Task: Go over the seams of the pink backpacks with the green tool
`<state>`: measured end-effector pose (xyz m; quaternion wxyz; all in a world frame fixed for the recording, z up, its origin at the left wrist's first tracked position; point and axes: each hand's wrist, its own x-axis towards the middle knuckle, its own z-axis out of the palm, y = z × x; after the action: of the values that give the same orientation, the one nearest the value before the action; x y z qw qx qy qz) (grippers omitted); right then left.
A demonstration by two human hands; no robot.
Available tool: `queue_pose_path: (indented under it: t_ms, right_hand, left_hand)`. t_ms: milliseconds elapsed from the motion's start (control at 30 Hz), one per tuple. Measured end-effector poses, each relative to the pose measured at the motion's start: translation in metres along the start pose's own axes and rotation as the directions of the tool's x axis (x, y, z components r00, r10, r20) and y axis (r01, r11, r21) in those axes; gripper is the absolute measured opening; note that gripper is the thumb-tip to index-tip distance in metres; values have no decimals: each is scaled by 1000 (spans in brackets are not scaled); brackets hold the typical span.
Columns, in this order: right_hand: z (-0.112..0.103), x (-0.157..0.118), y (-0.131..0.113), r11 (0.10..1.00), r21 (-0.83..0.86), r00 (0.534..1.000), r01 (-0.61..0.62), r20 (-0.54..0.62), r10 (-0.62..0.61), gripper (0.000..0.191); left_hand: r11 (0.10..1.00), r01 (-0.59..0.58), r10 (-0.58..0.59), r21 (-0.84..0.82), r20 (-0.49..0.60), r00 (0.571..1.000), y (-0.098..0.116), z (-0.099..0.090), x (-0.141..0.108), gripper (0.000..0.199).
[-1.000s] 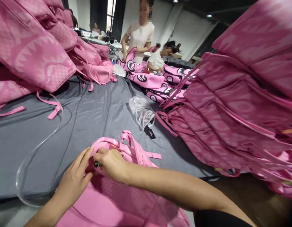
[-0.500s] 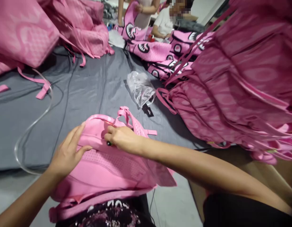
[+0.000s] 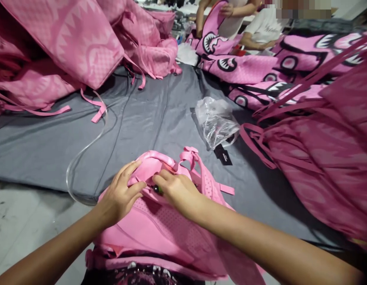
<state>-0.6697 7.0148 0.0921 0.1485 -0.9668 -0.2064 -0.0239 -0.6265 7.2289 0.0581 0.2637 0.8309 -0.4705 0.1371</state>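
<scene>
A pink backpack (image 3: pixel 162 233) lies at the table's near edge and over my lap, with its dotted mesh panel and strap showing. My left hand (image 3: pixel 121 194) grips the fabric near the handle end, thumb and fingers on either side of a fold. Close beside it, my right hand (image 3: pixel 179 192) is closed round a small tool (image 3: pixel 157 189), of which only a black and green end shows. That hand sits against the bag just below the padded handle (image 3: pixel 159 156). The tool's other end is hidden.
Pink backpacks are piled at the left (image 3: pixel 82 47) and right (image 3: pixel 320 158). A clear plastic bag (image 3: pixel 216 122) and a black tag (image 3: pixel 222 155) lie on the grey cloth (image 3: pixel 153 114). A clear tube (image 3: pixel 79 154) curves at left. Two people work beyond shark-patterned pieces (image 3: pixel 245 67).
The view has swung left, so everything sits further right. My left hand has come nearer the right one, its fingers drawn in on the fabric. The right hand still holds the tool.
</scene>
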Motion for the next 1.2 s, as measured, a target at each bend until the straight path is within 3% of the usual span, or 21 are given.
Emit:
queue_pose_path:
  t_ms: [167,433,600,833,933,1000,1067,1200]
  right_hand:
    - [7,10,-2,1000,-6,1000,15,-26,-15,13]
    - [-14,7,4,958,284,996,51,57,-70,28]
    - [-20,19,2,978,189,972,83,200,-121,20]
    - [-21,21,1,992,-2,969,129,212,-126,14]
    - [-24,20,3,991,2,961,136,244,-132,13]
    - [-27,21,3,991,14,954,133,268,-132,12]
    - [-31,23,3,991,18,949,131,288,-131,13]
    - [-35,33,3,982,-24,926,188,338,-169,15]
  left_hand:
    - [999,15,-16,-48,-40,999,0,1,1,21]
    - [998,-4,1,-69,-38,999,2,-1,-1,27]
    - [998,9,-12,-57,-55,998,0,1,-2,30]
    - [998,46,-47,-50,-24,999,-1,0,-2,25]
    - [995,88,-91,-53,-46,995,-1,1,-5,40]
    - [973,229,-229,-13,-43,972,-3,3,-10,66]
    - [911,410,-411,38,25,911,-5,4,-15,89]
    - [787,610,-615,95,209,760,-9,3,-19,83]
